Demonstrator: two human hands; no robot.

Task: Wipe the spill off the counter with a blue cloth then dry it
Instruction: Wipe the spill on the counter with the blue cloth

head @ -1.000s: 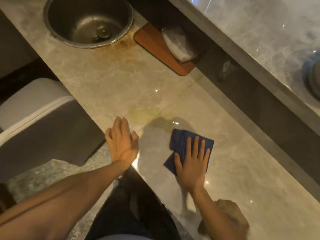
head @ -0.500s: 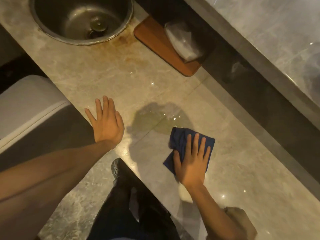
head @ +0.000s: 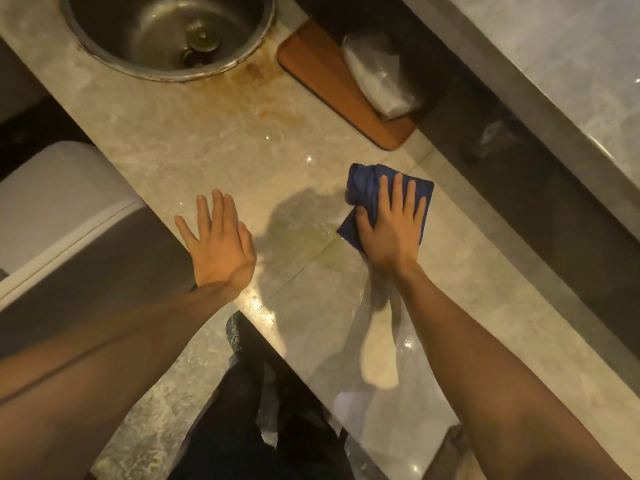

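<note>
A yellowish wet spill [head: 308,237] lies on the pale marble counter [head: 214,147] between my hands. My right hand [head: 393,226] presses flat on a bunched dark blue cloth [head: 363,185] at the spill's right edge, thumb curled round the cloth's near side. My left hand [head: 218,244] rests palm down with fingers spread at the counter's front edge, left of the spill. Part of the spill lies in shadow.
A round steel sink [head: 166,32] is set in the counter at the far left, with rusty stains beside it. A wooden board [head: 332,95] carrying a clear plastic bag [head: 377,74] sits behind the spill. A raised grey ledge [head: 540,81] runs along the right.
My right hand has pushed the blue cloth away from me, along the right side of the spill. My left hand has stayed spread on the counter's front edge.
</note>
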